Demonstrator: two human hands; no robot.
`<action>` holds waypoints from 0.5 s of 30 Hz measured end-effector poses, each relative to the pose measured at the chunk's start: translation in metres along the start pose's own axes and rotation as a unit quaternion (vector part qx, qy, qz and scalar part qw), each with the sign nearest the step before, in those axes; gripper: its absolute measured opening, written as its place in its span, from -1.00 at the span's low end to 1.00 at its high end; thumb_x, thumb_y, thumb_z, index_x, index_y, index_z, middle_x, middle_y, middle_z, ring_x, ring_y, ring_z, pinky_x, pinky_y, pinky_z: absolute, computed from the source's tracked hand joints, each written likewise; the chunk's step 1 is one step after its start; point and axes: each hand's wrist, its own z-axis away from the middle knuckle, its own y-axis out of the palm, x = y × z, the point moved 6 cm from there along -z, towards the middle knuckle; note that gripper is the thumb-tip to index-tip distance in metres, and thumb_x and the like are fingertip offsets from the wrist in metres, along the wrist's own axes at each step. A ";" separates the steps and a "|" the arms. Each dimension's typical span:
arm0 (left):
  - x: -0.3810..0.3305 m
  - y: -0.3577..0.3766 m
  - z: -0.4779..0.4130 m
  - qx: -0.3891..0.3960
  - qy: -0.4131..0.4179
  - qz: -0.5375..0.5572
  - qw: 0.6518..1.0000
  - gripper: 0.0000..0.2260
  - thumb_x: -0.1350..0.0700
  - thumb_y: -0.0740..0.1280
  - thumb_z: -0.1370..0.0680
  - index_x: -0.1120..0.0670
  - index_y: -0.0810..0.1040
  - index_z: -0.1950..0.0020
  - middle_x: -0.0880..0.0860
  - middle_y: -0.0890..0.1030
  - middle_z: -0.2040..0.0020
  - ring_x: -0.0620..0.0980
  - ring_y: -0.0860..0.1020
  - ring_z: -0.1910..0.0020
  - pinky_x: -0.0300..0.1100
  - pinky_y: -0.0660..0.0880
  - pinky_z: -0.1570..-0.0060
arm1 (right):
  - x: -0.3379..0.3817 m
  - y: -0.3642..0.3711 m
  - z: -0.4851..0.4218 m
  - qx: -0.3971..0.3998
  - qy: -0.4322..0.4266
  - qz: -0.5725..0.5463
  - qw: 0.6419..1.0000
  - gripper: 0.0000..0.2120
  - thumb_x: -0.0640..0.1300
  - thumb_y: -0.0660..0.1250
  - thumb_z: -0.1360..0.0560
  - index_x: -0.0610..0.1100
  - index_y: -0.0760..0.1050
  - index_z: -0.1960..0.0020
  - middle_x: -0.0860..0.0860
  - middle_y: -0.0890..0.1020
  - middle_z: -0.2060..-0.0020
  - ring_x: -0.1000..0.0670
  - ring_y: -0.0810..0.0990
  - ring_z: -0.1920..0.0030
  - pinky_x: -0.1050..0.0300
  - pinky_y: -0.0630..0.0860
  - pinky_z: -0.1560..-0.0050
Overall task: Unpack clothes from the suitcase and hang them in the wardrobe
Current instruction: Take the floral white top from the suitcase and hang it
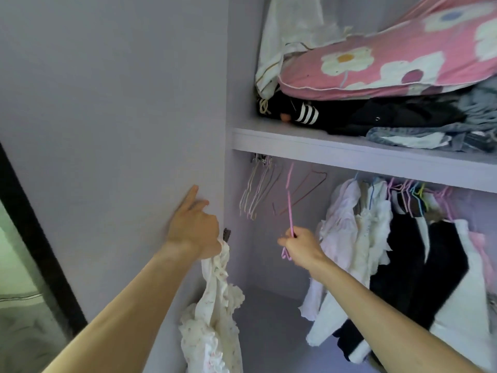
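Black framing (32, 238) is seen along the far left edge, with a pale, blurred surface beside it. Next to it, the lilac wardrobe door (121, 117) fills the left half of the view.

The left hand (193, 228) is laid against the door near its right edge. The index finger is stretched straight up the panel, while the lower fingers are curled round the top of a cream garment (212, 305). The garment is gathered into a bunch at the hand and hangs straight down beside the door's edge, at the left side of the wardrobe opening. It is well apart from the hangers. It is made of thin, crinkled cream fabric sprinkled with a tiny, faint print, and ruffled trims are seen along its edges. A metal hinge (226, 235) is just visible behind the hand.

Further right, under the shelf (349, 154), a cluster of bare wire hangers (255, 189) is hung. A pink hanger (290, 205) is seen beside them, turned edge-on and almost vertical. Its hook reaches up behind the shelf's front edge, so whether it sits on the rail cannot be told. Its lower part is pinched between the thumb and curled fingers of the right hand (301, 247).

To the right of that hand, hung clothes (376, 238) in white, black and pale pink are crowded together on coloured hangers. On the shelf above, a black garment with white stripes (309, 113), some denim (430, 135) and a pink flowered pillow (390, 57) are piled.
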 end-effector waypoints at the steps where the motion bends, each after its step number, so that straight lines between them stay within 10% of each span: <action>1: -0.002 0.006 0.006 0.030 -0.029 0.097 0.994 -0.70 0.03 0.18 -0.49 -0.11 0.66 -0.08 -0.08 0.67 -0.06 -0.08 0.40 -0.40 -0.03 -0.24 -0.54 | -0.005 -0.002 0.016 0.013 0.000 -0.002 1.000 -0.75 -0.21 0.31 -0.54 -0.12 0.34 0.28 -0.15 0.63 0.31 -0.06 0.65 0.29 0.15 0.48 0.28; 3: -0.015 0.009 0.016 0.096 -0.051 0.283 0.953 -0.82 0.13 0.24 -0.38 -0.01 0.63 0.15 -0.05 0.65 0.20 -0.02 0.61 0.02 -0.16 0.47 -0.14 | -0.010 -0.022 0.057 0.031 0.019 -0.011 0.999 -0.74 -0.21 0.31 -0.56 -0.11 0.34 0.28 -0.16 0.68 0.22 -0.06 0.69 0.19 0.19 0.52 0.26; 5: -0.029 0.014 0.026 0.146 -0.049 0.398 0.904 -0.91 0.16 0.29 -0.33 0.10 0.59 0.26 0.03 0.62 0.33 0.01 0.60 0.33 -0.23 0.50 0.30 | -0.009 -0.041 0.092 0.045 0.021 -0.017 0.999 -0.74 -0.24 0.30 -0.54 -0.13 0.32 0.28 -0.14 0.66 0.29 0.01 0.67 0.27 0.21 0.51 0.30; 11: -0.089 0.007 0.070 0.188 -0.077 0.677 0.708 -0.77 0.34 0.18 -0.41 0.18 0.48 0.42 -0.03 0.54 0.45 -0.02 0.41 0.39 -0.25 0.37 0.36 | -0.006 -0.089 0.189 0.087 0.018 0.012 0.996 -0.76 -0.25 0.34 -0.49 -0.18 0.35 0.30 0.02 0.48 0.51 0.13 0.46 0.50 0.29 0.43 0.36; 15: -0.135 0.004 0.090 0.198 -0.053 0.730 0.652 -0.79 0.12 0.21 -0.45 0.15 0.52 0.35 0.06 0.57 0.34 0.06 0.47 0.26 -0.08 0.43 0.12 | -0.012 -0.116 0.244 0.097 0.000 -0.068 0.993 -0.64 -0.28 0.37 -0.51 -0.16 0.26 0.34 0.02 0.38 0.54 0.13 0.43 0.50 0.25 0.41 0.32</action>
